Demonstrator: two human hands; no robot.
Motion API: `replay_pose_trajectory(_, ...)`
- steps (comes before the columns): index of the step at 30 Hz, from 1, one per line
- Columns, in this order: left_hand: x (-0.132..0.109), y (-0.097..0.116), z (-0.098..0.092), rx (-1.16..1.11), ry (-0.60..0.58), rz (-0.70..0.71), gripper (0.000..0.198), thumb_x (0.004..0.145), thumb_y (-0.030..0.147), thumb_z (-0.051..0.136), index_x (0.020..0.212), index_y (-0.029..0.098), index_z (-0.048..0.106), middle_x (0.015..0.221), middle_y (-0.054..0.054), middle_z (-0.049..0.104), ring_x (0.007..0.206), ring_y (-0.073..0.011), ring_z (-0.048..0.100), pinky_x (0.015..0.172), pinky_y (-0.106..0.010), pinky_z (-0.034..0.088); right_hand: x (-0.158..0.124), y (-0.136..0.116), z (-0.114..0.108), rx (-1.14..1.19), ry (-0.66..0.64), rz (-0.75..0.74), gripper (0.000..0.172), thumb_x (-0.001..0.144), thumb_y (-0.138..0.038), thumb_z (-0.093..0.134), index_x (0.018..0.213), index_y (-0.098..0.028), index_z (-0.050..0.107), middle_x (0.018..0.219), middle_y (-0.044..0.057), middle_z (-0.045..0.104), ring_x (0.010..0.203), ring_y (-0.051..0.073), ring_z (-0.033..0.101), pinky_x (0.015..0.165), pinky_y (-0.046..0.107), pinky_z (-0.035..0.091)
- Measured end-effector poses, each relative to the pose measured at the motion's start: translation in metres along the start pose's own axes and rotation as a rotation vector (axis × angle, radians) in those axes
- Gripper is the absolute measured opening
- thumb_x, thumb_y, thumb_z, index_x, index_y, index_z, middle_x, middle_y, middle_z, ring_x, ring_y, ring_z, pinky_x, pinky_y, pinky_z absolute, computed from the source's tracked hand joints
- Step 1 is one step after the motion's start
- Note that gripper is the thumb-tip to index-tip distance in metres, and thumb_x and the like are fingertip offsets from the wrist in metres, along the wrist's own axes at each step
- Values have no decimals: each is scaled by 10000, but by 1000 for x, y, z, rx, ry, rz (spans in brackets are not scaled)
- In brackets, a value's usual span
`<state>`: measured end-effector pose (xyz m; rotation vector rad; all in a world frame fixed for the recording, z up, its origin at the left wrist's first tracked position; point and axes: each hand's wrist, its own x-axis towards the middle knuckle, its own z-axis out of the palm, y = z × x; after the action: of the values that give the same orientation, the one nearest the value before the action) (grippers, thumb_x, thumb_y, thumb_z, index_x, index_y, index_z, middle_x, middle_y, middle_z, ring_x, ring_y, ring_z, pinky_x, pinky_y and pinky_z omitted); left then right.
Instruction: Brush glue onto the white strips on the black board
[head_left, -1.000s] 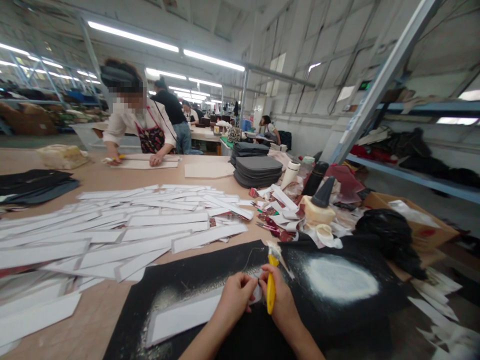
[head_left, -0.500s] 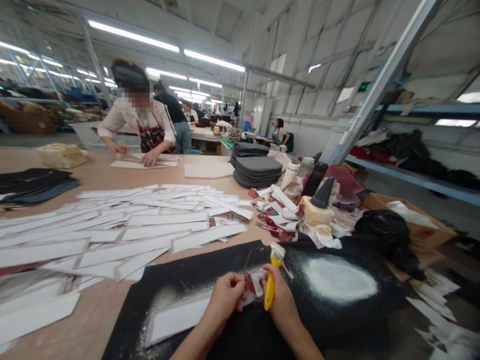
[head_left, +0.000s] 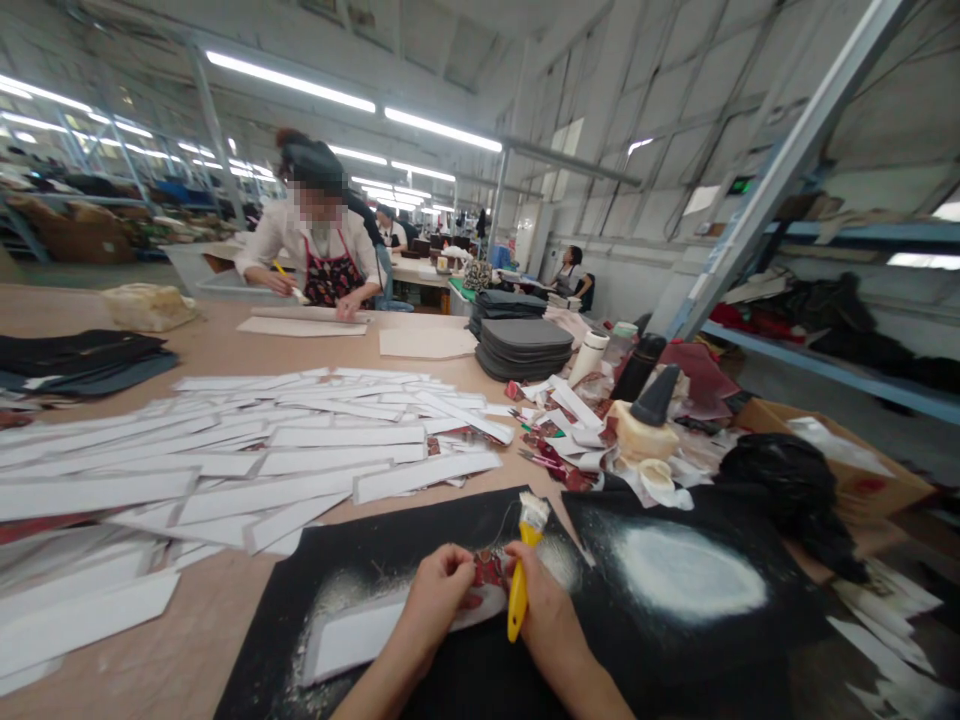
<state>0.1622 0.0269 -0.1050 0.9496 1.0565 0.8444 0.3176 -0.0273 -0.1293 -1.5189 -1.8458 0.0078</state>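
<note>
My right hand (head_left: 546, 605) is closed around a paintbrush (head_left: 517, 600) with a yellow handle, its pale, caked bristles pointing up and away. My left hand (head_left: 439, 592) pinches the edge of a strip with a red patterned face (head_left: 489, 568), which shows between my two hands. The right fingertips are close to the strip's other side; whether they grip it too is hard to see. Left of my left wrist, a white strip with a grey border (head_left: 352, 640) lies on a black sheet (head_left: 277, 610); my hand hides where it ends.
Many white strips (head_left: 345, 455) cover the tabletop (head_left: 202, 625). A whitish glue patch (head_left: 690, 570) spreads on the black sheet at right. Beyond are scraps, a pale block with a black cone (head_left: 656, 400), a white bottle (head_left: 589, 357) and stacked grey pads (head_left: 525, 347). A co-worker (head_left: 322, 240) stands opposite.
Between my hands, the red patterned face shows more and the white piece there is gone from sight. My hands and the brush sit slightly further left. The co-worker's brush hand has lifted.
</note>
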Motion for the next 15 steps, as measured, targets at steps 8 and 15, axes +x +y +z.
replay_pose_trajectory(8,-36,58,-112,-690,143,-111,112,724,83,508,782,82,603,809,-112,675,735,-180,648,719,-330,553,-9,12,19,-257,20,-130,250,894,-221,377,1134,-178,434,865,103,630,780,227,640,667,360,559)
replay_pose_trajectory(15,-106,110,-237,-672,627,168,224,746,54,332,730,114,548,804,-52,676,771,-133,635,664,-280,569,-11,36,26,-316,75,-324,330,921,-372,356,1152,-153,443,858,107,654,766,205,660,672,284,557)
